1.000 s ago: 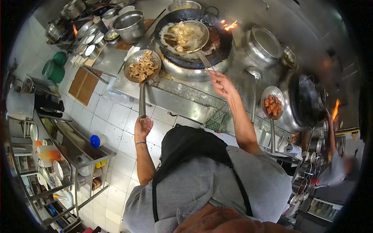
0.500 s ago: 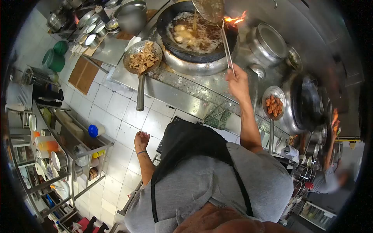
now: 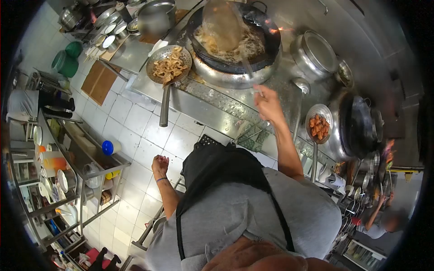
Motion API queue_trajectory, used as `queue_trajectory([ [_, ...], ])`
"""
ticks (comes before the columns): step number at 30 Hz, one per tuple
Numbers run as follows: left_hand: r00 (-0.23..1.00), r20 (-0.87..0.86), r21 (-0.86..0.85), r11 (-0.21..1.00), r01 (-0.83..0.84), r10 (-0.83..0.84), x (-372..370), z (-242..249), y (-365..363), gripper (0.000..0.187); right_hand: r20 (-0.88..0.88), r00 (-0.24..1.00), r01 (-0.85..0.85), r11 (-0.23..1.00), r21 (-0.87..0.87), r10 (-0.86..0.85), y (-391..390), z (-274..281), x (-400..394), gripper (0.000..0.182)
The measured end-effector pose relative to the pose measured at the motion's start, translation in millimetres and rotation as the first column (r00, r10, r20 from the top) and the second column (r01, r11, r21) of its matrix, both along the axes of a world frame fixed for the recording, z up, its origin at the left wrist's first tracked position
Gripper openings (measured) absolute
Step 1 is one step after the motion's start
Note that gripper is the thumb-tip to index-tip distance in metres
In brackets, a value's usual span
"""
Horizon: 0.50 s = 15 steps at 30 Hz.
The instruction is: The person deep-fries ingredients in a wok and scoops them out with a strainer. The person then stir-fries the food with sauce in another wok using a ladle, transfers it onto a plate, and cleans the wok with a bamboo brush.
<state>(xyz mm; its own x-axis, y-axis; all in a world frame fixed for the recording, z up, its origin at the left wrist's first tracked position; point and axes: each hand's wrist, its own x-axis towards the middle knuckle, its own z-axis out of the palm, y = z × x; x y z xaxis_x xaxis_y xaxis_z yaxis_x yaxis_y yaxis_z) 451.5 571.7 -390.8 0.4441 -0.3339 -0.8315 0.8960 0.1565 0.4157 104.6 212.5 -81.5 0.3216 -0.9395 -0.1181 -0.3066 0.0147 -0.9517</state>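
My right hand (image 3: 268,104) is closed round the long metal handle of a strainer (image 3: 221,27), whose round head is smeared by motion over the left part of a black wok (image 3: 271,49). Bubbling oil (image 3: 251,47) shows in the wok below it. My left hand (image 3: 161,166) hangs low over the floor tiles, fingers curled in, with nothing visible in them. Left of the wok, a perforated skimmer (image 3: 165,106) holds pale brown fried pieces (image 3: 170,67). To the right of my right forearm, another skimmer (image 3: 319,109) holds reddish-brown pieces (image 3: 319,128).
A ladle (image 3: 302,85) and metal pots (image 3: 312,56) stand right of the wok, with a second wok (image 3: 361,122) beyond. Small flames (image 3: 275,29) show behind the rim. A steel rack (image 3: 79,169) stands at left; another person (image 3: 377,221) works at far right.
The strainer has come down and left from the wok's far rim to over the oil. My right hand has moved slightly down and left. My left hand has barely moved.
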Motion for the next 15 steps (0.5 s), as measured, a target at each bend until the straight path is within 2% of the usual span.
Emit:
queue_trajectory([
  [3,0.999,-0.036,-0.002,1.000,0.029,-0.029,-3.8,-1.2,-9.2,0.015,0.048,0.994,-0.099,0.994,0.046,0.097,-25.0,-20.2,19.3,0.034],
  [8,0.999,0.005,-0.083,0.996,0.036,-0.035,0.4,-7.4,-9.4,0.014,0.070,0.995,0.080,0.993,-0.087,-0.074,-12.3,-13.2,-2.9,0.035],
  [10,1.000,0.012,-0.081,0.996,0.024,-0.023,-2.0,-7.9,-8.8,0.013,0.031,0.997,0.075,0.995,-0.062,-0.073,-13.4,-17.4,-6.0,0.034],
  [12,1.000,0.001,-0.040,0.999,0.030,-0.030,-2.8,-9.5,-10.3,0.012,-0.028,0.999,0.034,0.998,0.057,-0.033,-19.2,-22.2,-5.9,0.034],
  [13,0.997,-0.014,-0.092,0.993,0.068,-0.069,-3.2,-10.4,-9.6,0.012,-0.026,0.999,0.038,0.999,0.031,-0.037,-24.2,-25.8,-8.4,0.034],
  [15,0.997,-0.010,-0.069,0.994,0.081,-0.082,-5.8,-11.4,-14.9,0.012,-0.024,0.999,0.030,0.999,-0.027,-0.030,-37.3,-27.8,-9.5,0.035],
])
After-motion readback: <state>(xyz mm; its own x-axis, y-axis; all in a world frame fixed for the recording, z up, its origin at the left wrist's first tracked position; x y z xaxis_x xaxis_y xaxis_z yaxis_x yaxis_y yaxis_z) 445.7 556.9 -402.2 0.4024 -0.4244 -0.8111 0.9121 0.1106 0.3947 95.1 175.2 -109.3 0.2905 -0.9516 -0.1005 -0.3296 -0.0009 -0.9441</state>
